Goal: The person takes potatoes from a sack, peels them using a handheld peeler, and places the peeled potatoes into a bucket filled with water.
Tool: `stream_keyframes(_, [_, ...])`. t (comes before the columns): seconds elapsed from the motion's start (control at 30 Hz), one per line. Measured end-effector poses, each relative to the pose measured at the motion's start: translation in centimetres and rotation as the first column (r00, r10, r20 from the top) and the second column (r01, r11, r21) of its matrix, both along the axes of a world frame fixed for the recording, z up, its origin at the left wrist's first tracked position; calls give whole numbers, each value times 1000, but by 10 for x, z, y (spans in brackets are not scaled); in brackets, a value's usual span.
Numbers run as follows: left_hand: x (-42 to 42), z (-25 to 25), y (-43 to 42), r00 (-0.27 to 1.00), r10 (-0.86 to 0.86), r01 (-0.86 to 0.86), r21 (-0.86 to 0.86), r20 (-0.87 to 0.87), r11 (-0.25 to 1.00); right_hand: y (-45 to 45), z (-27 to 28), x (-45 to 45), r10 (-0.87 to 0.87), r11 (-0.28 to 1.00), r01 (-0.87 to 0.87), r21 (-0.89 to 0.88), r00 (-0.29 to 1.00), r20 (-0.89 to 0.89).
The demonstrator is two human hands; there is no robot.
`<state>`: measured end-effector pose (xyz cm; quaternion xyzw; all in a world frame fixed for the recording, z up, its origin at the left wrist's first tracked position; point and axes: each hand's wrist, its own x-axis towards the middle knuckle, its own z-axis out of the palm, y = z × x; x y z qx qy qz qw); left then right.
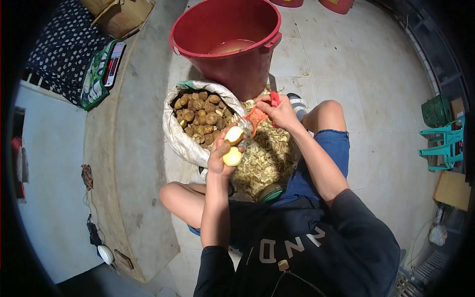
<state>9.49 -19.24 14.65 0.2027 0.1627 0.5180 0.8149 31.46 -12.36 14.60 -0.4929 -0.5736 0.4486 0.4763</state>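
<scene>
My left hand (221, 154) holds two potatoes, a partly peeled one (234, 134) above and a pale peeled one (232, 157) below. My right hand (280, 110) is closed on a red-handled peeler (256, 117), whose orange head points toward the potatoes without visibly touching them. Behind my left hand, a white sack (174, 136) stands open, full of brown unpeeled potatoes (199, 113). Under and between my hands lies a heap of peelings (264, 161).
A large red tub (237, 69) with liquid inside stands beyond the sack. A concrete ledge (141, 138) runs along the left, bearing a scale (114, 64) and a cardboard box (126, 17). At the right are a turquoise stool (448, 141) and a green basket (436, 111).
</scene>
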Motion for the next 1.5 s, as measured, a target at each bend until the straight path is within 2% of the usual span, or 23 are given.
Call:
stream_keyframes(0.07, [0, -5, -1, 986, 20, -9, 67, -166, 998, -16, 25, -10, 74, 987, -67, 143, 996, -44])
stream_keyframes(0.2, [-1, -8, -3, 999, 4, -3, -20, 49, 1000, 8, -19, 8, -11, 1000, 11, -15, 999, -32])
stream_keyframes(0.3, [-3, -9, -2, 1000, -14, 15, 23, -10, 1000, -15, 22, -9, 45, 997, -39, 67, 994, -103])
stream_keyframes(0.33, [-3, -7, -3, 988, 11, -4, 47, -155, 999, -18, 38, -6, 54, 979, -72, 189, 993, 103])
stream_keyframes(0.37, [-3, -10, -4, 988, 9, -3, 45, -155, 999, -13, 24, -1, 53, 980, -71, 187, 993, 103])
stream_keyframes(0.43, [-4, -15, -2, 998, -18, 19, -8, 53, 1000, 8, -16, 10, -3, 1000, 3, -20, 1000, 7])
stream_keyframes(0.5, [-2, -1, -1, 998, -38, 42, -64, 58, 997, 5, -12, 5, -36, 999, 37, 26, 999, -35])
stream_keyframes(0.57, [-5, -13, 0, 999, -21, 23, 47, -46, 999, -15, 27, -9, 68, 996, -60, 72, 992, -110])
stream_keyframes(0.6, [-4, -13, -1, 989, 5, 8, 87, -151, 996, -17, 38, -7, 56, 977, -76, 200, 993, 101])
stream_keyframes(0.63, [-3, -10, -3, 989, 5, 8, 85, -151, 996, -10, 21, -2, 56, 977, -75, 198, 993, 101])
stream_keyframes(0.7, [-1, 1, -4, 998, -52, 52, -2, 47, 999, 9, -2, 4, 17, 1000, -16, 13, 997, -70])
stream_keyframes(0.77, [3, 10, -2, 994, -60, 63, -32, 88, 997, 4, 2, 3, -11, 1000, 11, 2, 998, -67])
stream_keyframes(0.83, [3, 6, -4, 988, 6, 4, 64, -153, 998, -16, 33, -8, 89, 992, -88, 88, 996, -7])
stream_keyframes(0.9, [-2, -3, -3, 986, -19, 35, 90, -166, 995, -11, 30, -3, 53, 975, -75, 211, 993, 110])
stream_keyframes(0.97, [-2, -5, -4, 995, -63, 60, 32, 78, 998, 11, -12, 11, 26, 999, -26, 35, 1000, 9])
stream_keyframes(1.03, [-3, -7, -2, 996, -49, 48, 2, 81, 999, 1, 6, 3, 1, 998, -6, -56, 997, -79])
stream_keyframes(1.1, [-2, -8, -3, 996, 19, -15, 51, -82, 999, -17, 38, -9, 61, 994, -52, 94, 994, -92])
stream_keyframes(1.13, [5, -3, -3, 981, 70, -53, 100, -182, 994, -19, 48, -6, 51, 980, -65, 186, 996, 78])
stream_keyframes(1.17, [4, -4, -4, 981, 69, -52, 101, -182, 994, -11, 27, 0, 50, 980, -64, 186, 996, 78])
stream_keyframes(1.23, [4, -4, -5, 1000, 15, -17, 78, 20, 997, 13, -9, 9, 37, 999, -34, 36, 997, -73])
stream_keyframes(1.27, [5, -3, -5, 1000, -11, 11, 63, 11, 998, 9, -12, 9, -6, 998, 2, -55, 997, -72])
stream_keyframes(1.4, [-8, 12, -5, 997, 73, -72, 26, -34, 997, -3, 27, 9, -8, 1000, 10, 10, 982, -188])
stream_keyframes(1.5, [4, 4, -9, 999, 31, -30, -55, 18, 998, -1, 21, 3, 8, 999, -1, 42, 984, -180])
